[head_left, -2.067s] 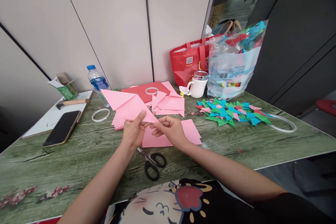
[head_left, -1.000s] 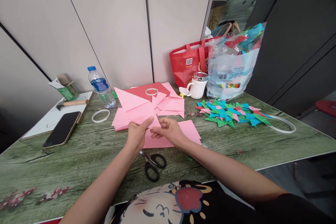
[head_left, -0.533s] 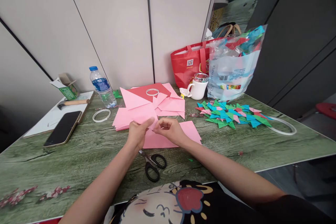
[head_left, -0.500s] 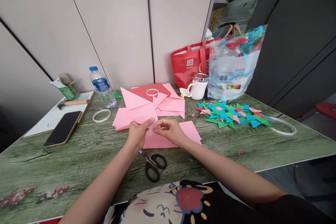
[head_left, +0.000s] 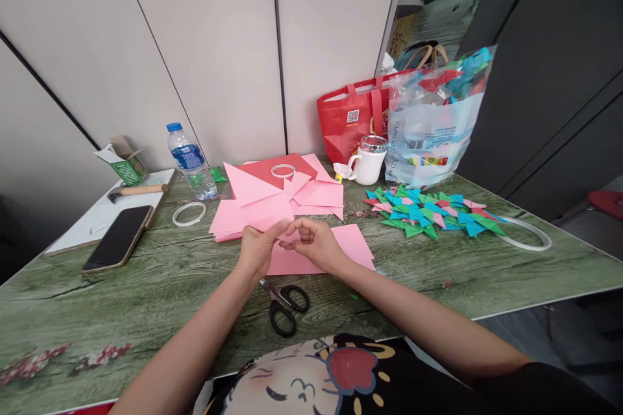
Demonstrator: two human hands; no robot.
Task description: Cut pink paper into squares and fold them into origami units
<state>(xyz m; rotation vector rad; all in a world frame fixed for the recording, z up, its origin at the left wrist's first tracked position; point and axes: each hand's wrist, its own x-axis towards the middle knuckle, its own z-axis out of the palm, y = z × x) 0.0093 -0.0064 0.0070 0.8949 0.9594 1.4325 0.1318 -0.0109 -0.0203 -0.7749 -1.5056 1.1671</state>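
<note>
Between thumb and curled fingers my left hand (head_left: 259, 248) pinches a piece of pink paper (head_left: 272, 213), which is partly lost against the pink sheets behind it. My right hand (head_left: 317, 244) meets it from the right, with thumb and fingertips closed at the paper's edge. Beneath both hands lies a flat pink sheet (head_left: 348, 246) on the table. Black-handled scissors (head_left: 286, 311) rest just in front of the hands, their blade tips pointing up to the left. Behind the hands, more pink paper (head_left: 318, 193) overlaps a red sheet (head_left: 253, 170).
Folded paper pieces (head_left: 428, 211) in several colours sit to the right beside a white ring (head_left: 530, 237). A lidded mug (head_left: 368, 165), red bag (head_left: 335, 123) and clear bag (head_left: 428, 130) stand behind. Leftward are a bottle (head_left: 192, 162), phone (head_left: 118, 238) and hammer (head_left: 139, 190).
My right hand's fingers have shifted slightly at the paper's edge, and the thumb now sits lower. The held paper's angle has changed a little; the left hand has barely moved.
</note>
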